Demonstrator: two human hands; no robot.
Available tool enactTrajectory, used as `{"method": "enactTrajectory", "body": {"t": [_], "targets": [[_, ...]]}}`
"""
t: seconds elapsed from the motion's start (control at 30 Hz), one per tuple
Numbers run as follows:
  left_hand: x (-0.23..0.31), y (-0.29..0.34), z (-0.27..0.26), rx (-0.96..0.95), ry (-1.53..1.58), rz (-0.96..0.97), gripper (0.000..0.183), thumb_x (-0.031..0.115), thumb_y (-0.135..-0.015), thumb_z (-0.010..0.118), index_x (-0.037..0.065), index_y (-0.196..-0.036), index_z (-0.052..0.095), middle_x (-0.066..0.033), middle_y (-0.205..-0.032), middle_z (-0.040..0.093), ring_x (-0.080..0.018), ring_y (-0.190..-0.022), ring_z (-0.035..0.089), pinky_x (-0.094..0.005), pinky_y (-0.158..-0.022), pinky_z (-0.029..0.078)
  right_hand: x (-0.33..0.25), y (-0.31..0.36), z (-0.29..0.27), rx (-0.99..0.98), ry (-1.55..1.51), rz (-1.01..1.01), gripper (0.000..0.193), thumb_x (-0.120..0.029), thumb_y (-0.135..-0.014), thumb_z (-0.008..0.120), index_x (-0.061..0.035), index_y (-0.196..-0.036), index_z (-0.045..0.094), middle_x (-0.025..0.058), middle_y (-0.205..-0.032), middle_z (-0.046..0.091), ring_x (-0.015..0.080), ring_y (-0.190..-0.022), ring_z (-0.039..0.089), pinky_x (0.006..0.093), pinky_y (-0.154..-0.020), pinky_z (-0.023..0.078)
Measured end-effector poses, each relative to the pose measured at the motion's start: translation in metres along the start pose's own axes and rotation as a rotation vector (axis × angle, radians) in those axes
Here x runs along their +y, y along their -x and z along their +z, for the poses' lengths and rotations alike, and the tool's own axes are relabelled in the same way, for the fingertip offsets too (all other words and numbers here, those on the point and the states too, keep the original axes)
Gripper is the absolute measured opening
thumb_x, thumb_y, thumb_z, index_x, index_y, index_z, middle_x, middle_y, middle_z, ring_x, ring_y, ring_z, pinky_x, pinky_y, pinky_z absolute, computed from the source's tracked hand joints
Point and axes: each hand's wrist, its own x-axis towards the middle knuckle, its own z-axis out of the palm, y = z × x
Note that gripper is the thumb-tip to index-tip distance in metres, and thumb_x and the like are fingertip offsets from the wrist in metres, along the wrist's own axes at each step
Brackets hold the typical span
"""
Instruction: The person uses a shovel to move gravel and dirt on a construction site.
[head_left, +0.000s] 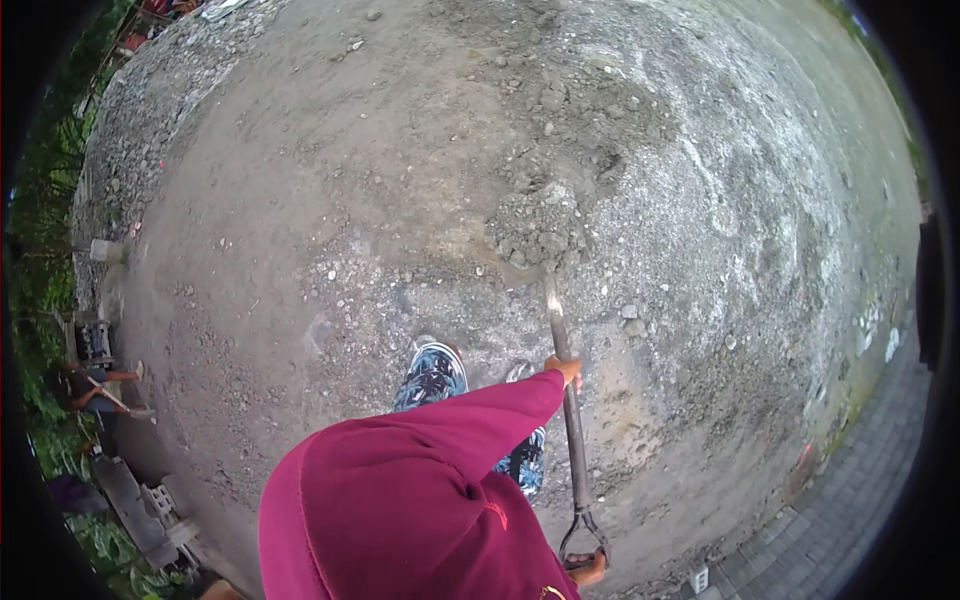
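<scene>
A shovel (572, 430) with a long worn shaft and a dark D-shaped handle runs away from my right side. My left hand (565, 371) is wrapped round the middle of the shaft. At the near end, my right hand (590, 568) is closed on the D-handle. A heap of damp grey sand and gravel (540, 225) sits at the far end of the shaft and covers the blade; I cannot tell whether the blade is raised off the ground. Beyond it lies a darker patch of loose, clumpy material (595, 120).
My patterned shoes (433, 372) stand left of the shaft on gravelly ground. Grey pavers (850, 510) edge the lower right. At the far left are another person (100, 390), concrete blocks (165, 505), a pale container (107, 251) and green plants (50, 290). Small stones (632, 322) lie near the shaft.
</scene>
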Motion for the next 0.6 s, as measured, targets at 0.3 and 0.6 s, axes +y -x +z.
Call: {"method": "enactTrajectory", "body": {"t": [0.3,0.6], "targets": [[-0.078,0.062,-0.220,-0.147,0.480,-0.056,0.020,0.018,-0.080,0.064,0.002,-0.068,0.057,-0.0130,-0.059,0.058,-0.0257,-0.046,0.058,-0.0426,-0.042,0.050,-0.019,0.095,-0.001,-0.043,0.562,-0.315,0.031,-0.032,-0.077,0.061,-0.0114,-0.061,0.044,0.0030,-0.044,0.037,0.0159,-0.033,0.038,0.0308,-0.033,0.030],[0.102,0.209,-0.721,0.606,1.006,0.405,0.016,0.014,-0.076,0.063,0.000,-0.083,0.056,-0.0114,-0.067,0.057,-0.0254,-0.054,0.059,-0.0438,-0.049,0.053,0.155,0.399,0.201,-1.179,0.620,-0.174,0.026,-0.025,-0.082,0.060,-0.0104,-0.066,0.047,0.0025,-0.046,0.042,0.0144,-0.035,0.042,0.0299,-0.033,0.036]]}}
